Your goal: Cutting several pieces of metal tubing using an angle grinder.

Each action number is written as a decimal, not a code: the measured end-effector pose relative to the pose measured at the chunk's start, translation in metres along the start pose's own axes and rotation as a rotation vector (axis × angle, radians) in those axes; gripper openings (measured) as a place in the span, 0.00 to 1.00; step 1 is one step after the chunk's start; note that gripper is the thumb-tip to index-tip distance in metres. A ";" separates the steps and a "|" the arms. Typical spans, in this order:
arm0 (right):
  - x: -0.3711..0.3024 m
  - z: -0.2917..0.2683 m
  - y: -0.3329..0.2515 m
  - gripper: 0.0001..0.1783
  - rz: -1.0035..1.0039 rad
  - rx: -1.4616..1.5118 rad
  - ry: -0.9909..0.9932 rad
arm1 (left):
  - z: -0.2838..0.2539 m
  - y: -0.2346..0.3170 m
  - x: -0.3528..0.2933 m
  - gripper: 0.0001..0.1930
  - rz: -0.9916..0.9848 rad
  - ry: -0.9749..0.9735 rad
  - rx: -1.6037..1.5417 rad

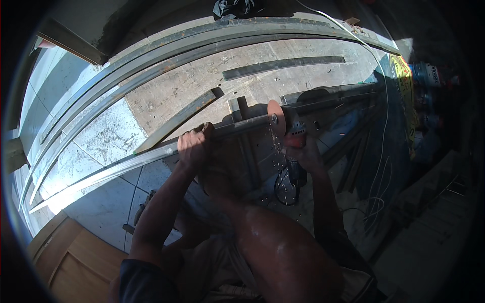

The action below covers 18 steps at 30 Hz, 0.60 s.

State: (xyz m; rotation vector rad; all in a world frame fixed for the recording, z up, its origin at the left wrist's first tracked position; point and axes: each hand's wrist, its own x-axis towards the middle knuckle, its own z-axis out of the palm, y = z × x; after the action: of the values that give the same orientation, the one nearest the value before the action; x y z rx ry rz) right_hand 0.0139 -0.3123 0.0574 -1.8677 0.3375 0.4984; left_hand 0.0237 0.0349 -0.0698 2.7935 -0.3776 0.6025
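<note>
An angle grinder (297,137) with a red and dark body is gripped in my right hand (309,155). Its reddish cutting disc (276,117) stands upright against a long metal bar (121,165), and sparks fall below the contact. To the left of the disc, my left hand (193,147) is closed over the same bar, pressing it down. The bar runs from the lower left toward the upper right. A short metal piece (236,109) lies crosswise under it, between my left hand and the disc. Shadow partly hides my right fingers.
Several long metal bars (166,59) lie across the far floor. Shorter lengths (283,66) rest nearer. A white cable (386,101) trails down the right side past containers (427,76). A wooden door panel (76,262) is at the lower left. My bent knee (278,242) is between my arms.
</note>
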 end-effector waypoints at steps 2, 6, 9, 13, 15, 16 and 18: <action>0.000 0.002 -0.004 0.27 -0.029 -0.032 0.002 | 0.003 0.000 -0.005 0.03 -0.052 -0.095 -0.024; 0.001 0.002 -0.007 0.27 -0.045 -0.020 -0.001 | 0.006 0.001 -0.012 0.12 -0.151 -0.262 -0.085; 0.002 0.003 -0.007 0.25 -0.024 -0.067 0.020 | 0.006 0.001 -0.013 0.13 -0.123 -0.269 -0.044; 0.003 0.003 -0.006 0.25 -0.056 -0.002 -0.009 | 0.006 0.001 -0.011 0.14 -0.142 -0.275 -0.047; 0.003 0.003 -0.008 0.25 -0.045 0.052 -0.030 | 0.004 0.001 -0.011 0.15 -0.122 -0.255 -0.061; 0.003 0.002 -0.009 0.26 -0.033 -0.003 0.005 | 0.003 0.001 -0.010 0.16 -0.116 -0.247 -0.043; 0.003 0.002 -0.011 0.27 -0.020 -0.059 0.040 | 0.001 0.002 -0.009 0.16 -0.132 -0.296 -0.080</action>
State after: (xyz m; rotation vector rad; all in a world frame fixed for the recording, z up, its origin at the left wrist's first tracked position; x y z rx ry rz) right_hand 0.0210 -0.3068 0.0648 -1.9381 0.3330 0.4624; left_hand 0.0152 0.0346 -0.0739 2.8045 -0.2628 0.1402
